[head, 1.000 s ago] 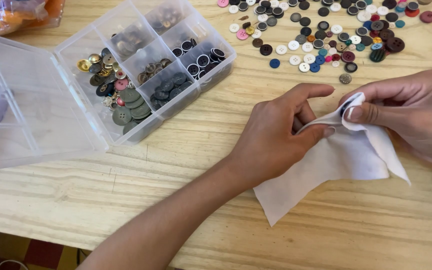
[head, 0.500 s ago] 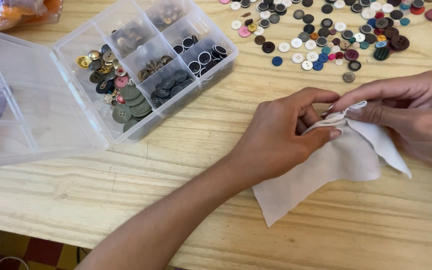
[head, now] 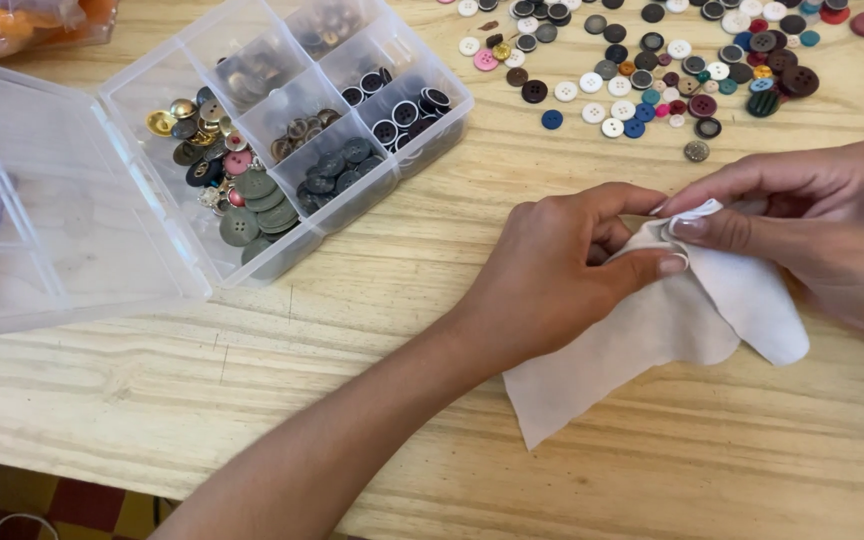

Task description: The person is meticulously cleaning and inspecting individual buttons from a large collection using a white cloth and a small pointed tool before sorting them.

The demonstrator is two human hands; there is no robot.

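Note:
A piece of white cloth point(head: 642, 340) lies on the wooden table point(head: 372, 300), its upper edge lifted and folded. My left hand point(head: 562, 265) pinches that folded edge between thumb and fingers. My right hand point(head: 822, 225) pinches the same edge from the right, its fingertips touching the left hand's. Whatever is wrapped inside the fold is hidden. A loose pile of coloured buttons point(head: 672, 60) is spread on the table just beyond both hands.
A clear plastic compartment box point(head: 297, 120) holding sorted buttons stands open at the upper left, its lid point(head: 52, 230) lying flat to the left. An orange plastic bag point(head: 32, 20) sits at the top left corner. The table's front edge runs along the bottom.
A dark button seen at my right fingertips a second ago is now covered by the cloth fold. Both hands have closed in on the folded edge; the view has shifted slightly.

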